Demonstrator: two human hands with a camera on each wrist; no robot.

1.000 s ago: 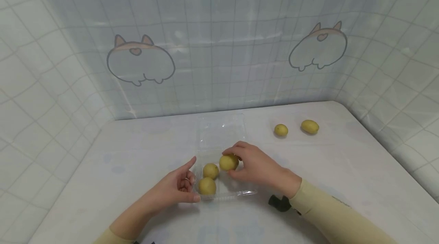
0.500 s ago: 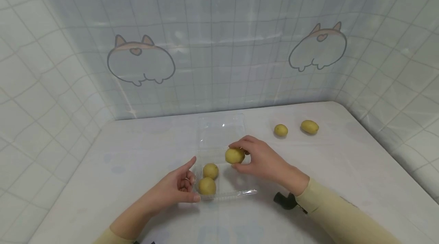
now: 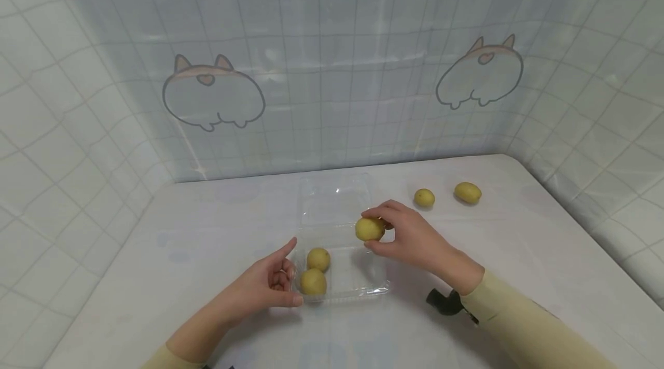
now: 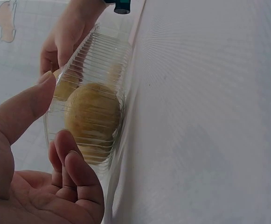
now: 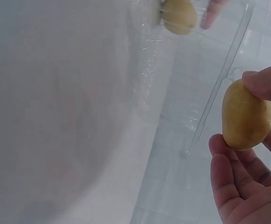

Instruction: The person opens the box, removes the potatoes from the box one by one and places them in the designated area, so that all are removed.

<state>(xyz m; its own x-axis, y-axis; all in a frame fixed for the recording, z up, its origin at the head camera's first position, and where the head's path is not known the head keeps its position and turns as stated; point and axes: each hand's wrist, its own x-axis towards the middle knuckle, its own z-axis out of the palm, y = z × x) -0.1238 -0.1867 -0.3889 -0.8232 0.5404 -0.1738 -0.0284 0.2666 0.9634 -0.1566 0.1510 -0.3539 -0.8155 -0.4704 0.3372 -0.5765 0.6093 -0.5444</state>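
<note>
My right hand (image 3: 410, 239) pinches a yellow-brown potato (image 3: 370, 229) between thumb and fingers, held above the back right part of a clear plastic box (image 3: 358, 294). The right wrist view shows this potato (image 5: 247, 116) between the fingertips, apart from the box. Two more potatoes lie in the left part of the box, the farther one (image 3: 319, 259) behind the nearer one (image 3: 313, 282). My left hand (image 3: 259, 285) rests by the box's left side, thumb at the front left corner and several fingers bent beside the wall. Through the ribbed wall, a potato (image 4: 93, 112) shows in the left wrist view.
The box's clear lid (image 3: 334, 202) lies folded back on the white-covered table (image 3: 218, 213). A small potato (image 3: 424, 198) and a longer one (image 3: 468, 192) lie on the table at the back right. Tile-patterned sheeting (image 3: 342, 98) stands behind and at both sides.
My right hand has lifted the potato from inside the box and carried it right and back. The left hand and the two potatoes in the box have stayed put.
</note>
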